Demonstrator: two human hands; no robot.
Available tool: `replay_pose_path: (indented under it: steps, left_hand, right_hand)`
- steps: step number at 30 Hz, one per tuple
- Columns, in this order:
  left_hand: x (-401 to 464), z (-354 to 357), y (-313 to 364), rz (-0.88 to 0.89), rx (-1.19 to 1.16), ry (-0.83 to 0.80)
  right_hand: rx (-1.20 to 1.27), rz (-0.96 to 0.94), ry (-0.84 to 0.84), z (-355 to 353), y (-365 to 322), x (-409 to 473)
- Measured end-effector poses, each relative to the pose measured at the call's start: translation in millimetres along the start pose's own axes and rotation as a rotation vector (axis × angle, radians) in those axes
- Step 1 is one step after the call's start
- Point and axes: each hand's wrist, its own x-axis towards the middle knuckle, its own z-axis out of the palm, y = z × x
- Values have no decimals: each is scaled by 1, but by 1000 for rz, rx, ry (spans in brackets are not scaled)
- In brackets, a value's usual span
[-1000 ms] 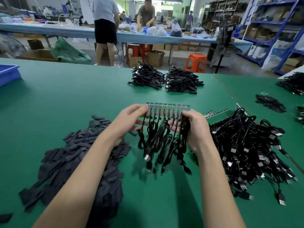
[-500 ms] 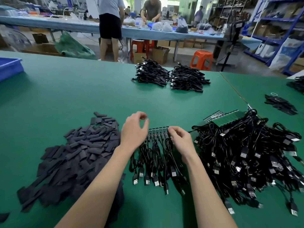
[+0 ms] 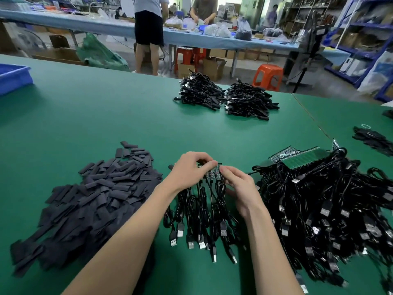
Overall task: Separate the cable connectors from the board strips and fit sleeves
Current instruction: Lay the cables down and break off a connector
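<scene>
The green worktop [image 3: 106, 116] carries nearly all the job as undone stock. To my right lies the biggest heap, a tangle of black cables [image 3: 331, 211] with board strips [image 3: 302, 158] still attached at its far edge, so I judge most of the separating is ahead of me. To my left sits a wide pile of flat dark sleeves [image 3: 91, 201], and none of them is on the cables in front of me. At the far side of the worktop rest two smaller bundles of cables [image 3: 225, 96], which may be finished work, though I cannot tell from here.

Between the two near heaps lies one strip [image 3: 210, 170] with its row of cables [image 3: 202, 213] fanned toward me, plugs nearest my body. My left hand [image 3: 189, 169] pinches the strip's left part, fingers curled over its top edge. My right hand [image 3: 240, 186] pinches it from the right, the hands almost touching. I read this as the start of snapping connectors off this strip; fitting sleeves is not yet begun.
</scene>
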Motion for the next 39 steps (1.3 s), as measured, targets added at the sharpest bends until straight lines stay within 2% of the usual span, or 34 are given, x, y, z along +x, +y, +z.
replay_pose_path:
  steps: [8,9,12,14,16,20,24,26,30,34,36,39]
  left_hand:
    - [0,1,-2,1,-179,-57]
    - [0,1,-4,-6,-184,-58]
    - [-2,3,-12,-15,-63,-46]
    - [-5,6,-16,11,65,17]
    - [-10,8,-15,62,68,110]
    - [-20,8,-8,79,-177,192]
    - [-24,1,5,-92,-729,98]
    - [-28,1,8,-200,-905,33]
    - [-32,1,-1,-360,-906,53]
    - [-31,-17,-11,-364,-866,115]
    - [-30,-25,-16,-405,-894,187]
    - [-29,-31,-24,-462,-921,282]
  right_hand:
    - [327,220,-145,-5,-2,1]
    - [325,223,-136,-6,-5,-2]
    - [90,139,-59,-8,-24,-18]
    - [14,55,-56,-9,-40,-29]
    - [23,-29,-102,-8,-59,-39]
    - [5,-218,-38,5,-85,-40]
    - [118,-95,-73,33,-83,-20]
    - [42,-27,-27,47,-71,-10]
    - [-196,-56,99,55,-50,10]
    - [-137,54,-11,61,-47,30]
    - [-167,31,17,72,-43,43]
    - [-714,-182,36,91,-31,62]
